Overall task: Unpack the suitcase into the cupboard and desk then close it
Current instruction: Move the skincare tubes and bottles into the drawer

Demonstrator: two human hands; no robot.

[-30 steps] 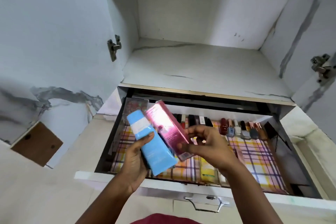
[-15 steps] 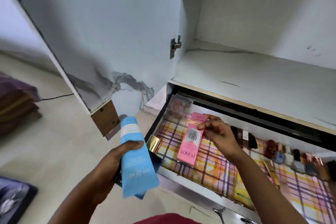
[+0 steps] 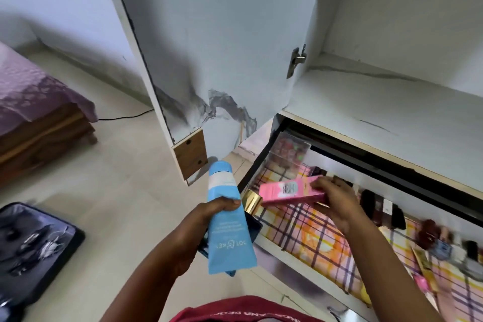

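Your right hand (image 3: pixel 337 204) pinches the pink box (image 3: pixel 290 189) over the drawer (image 3: pixel 300 251); your left hand (image 3: pixel 206 219) grips the blue tube (image 3: pixel 227 219) beside it

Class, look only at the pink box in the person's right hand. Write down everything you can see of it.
The pink box is a slim, oblong carton, apparently glossy card, with a pale printed label on its upper face; the lettering is too blurred to read. It lies roughly level, tilted slightly, above the near-left corner of the open drawer. The right hand pinches its right end, hiding that part. A gold-capped item sits close beside its left end; contact is unclear.
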